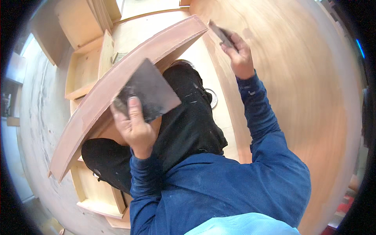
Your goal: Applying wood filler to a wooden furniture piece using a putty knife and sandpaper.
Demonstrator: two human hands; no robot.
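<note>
My left hand (135,127) grips a dark grey square plate (158,90), its thumb pressed flat on the smeared face. Part of the plate overlaps a long pinkish board (111,80), which runs slantwise from the lower left to the upper middle, in front of my knees. My right hand (241,56) is raised beyond the board's upper right end. Its fingers are closed on a small flat scraper-like tool (220,33), brownish and seen nearly edge-on. A narrow gap separates that tool from the board's tip. The plate's underside is hidden.
Wooden drawer boxes (83,74) stand at the upper left, and another drawer (98,188) lies below my knee. A large plywood panel (297,86) rises on the right. Near my dark trousers (188,117) are a round rim (183,61) and a white ring-like edge (213,98).
</note>
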